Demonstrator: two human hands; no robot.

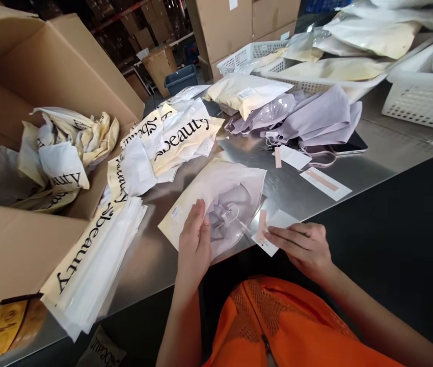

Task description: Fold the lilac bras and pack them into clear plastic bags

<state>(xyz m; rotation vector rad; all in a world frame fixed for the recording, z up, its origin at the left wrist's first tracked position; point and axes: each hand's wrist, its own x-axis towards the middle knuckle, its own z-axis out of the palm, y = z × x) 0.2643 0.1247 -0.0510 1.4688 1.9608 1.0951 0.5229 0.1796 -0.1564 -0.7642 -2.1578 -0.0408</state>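
My left hand (194,243) is closed on the front left side of a cream and clear plastic garment bag (201,186). Through the bag's clear part shows a lilac garment (232,201) with a thin white loop of string on it. In front of me, to the right of the bag, my right hand (304,247) pinches white cards with a small pink tag (261,227) at the bag's open-looking right side. Whether the cards are tied to the garment I cannot tell. Part of the cards is hidden behind my fingers.
An open carton (59,46) with printed bags stands at left, beside a stack of flat bags (98,260). More filled bags (182,135) lie behind. Lilac garments (316,120), loose cards (325,183) and a dark device (350,144) lie right, before white baskets (423,107).
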